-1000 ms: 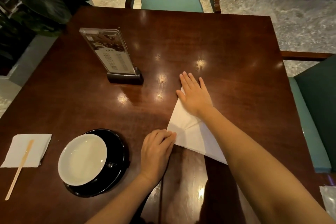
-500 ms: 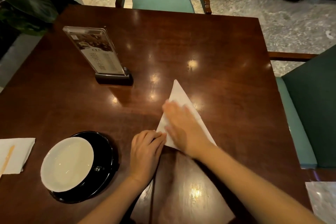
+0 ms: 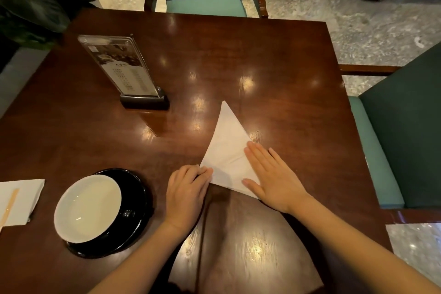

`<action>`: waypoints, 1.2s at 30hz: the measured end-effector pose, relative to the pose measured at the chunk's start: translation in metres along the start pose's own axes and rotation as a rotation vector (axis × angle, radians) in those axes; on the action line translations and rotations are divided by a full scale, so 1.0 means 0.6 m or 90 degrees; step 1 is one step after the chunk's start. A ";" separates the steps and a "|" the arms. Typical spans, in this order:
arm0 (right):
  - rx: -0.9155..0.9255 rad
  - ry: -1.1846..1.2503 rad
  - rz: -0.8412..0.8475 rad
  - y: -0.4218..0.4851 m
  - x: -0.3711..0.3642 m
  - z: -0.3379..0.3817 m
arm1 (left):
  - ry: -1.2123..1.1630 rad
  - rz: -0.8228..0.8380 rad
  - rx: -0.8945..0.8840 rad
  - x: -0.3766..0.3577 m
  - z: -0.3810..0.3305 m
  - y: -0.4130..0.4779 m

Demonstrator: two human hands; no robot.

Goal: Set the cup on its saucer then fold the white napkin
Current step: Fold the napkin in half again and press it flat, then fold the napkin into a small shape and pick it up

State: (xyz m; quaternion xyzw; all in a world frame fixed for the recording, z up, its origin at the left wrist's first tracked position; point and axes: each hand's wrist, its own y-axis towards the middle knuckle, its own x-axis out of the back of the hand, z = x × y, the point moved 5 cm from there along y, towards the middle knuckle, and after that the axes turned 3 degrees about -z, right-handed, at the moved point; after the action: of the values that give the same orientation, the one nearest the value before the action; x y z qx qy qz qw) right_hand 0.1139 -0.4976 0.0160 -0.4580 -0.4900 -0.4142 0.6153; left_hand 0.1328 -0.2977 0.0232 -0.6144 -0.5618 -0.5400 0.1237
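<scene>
The white napkin [image 3: 226, 150] lies on the tabletop [image 3: 262, 67] as a folded triangle, right of the saucer [image 3: 140, 200]. The saucer already carries the cup [image 3: 88, 207]. The right hand [image 3: 269, 179] has slid back from the napkin's far tip to its near edge, fingers straight and together, pressed flat. The left hand [image 3: 186, 196] pins the corner nearest the saucer with curled fingers. Judgement: the crease is being set and the fold is nearly complete.

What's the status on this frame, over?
Left hand curled on white napkin corner, right hand flat on it. Folded to a triangle. Cup on saucer. Nothing in the way.
</scene>
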 end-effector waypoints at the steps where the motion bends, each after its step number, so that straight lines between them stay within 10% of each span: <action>1: -0.001 -0.007 0.010 -0.010 -0.001 -0.006 | 0.000 -0.001 0.000 0.000 0.000 0.000; 16: 0.103 -0.094 -0.069 -0.145 0.032 -0.006 | 0.086 0.026 -0.061 -0.003 -0.008 0.001; 27: -0.061 0.424 -0.206 -0.059 0.176 -0.029 | 0.126 0.189 -0.034 0.000 -0.016 0.007; 36: -0.105 0.492 -0.198 0.151 0.224 -0.008 | -0.063 0.065 0.143 0.001 0.013 0.019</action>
State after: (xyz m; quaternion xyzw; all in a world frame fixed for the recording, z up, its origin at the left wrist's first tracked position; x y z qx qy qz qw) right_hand 0.2255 -0.4893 0.1335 -0.2374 -0.2514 -0.6811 0.6454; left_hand 0.1460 -0.2950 0.0259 -0.6503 -0.5920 -0.4360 0.1911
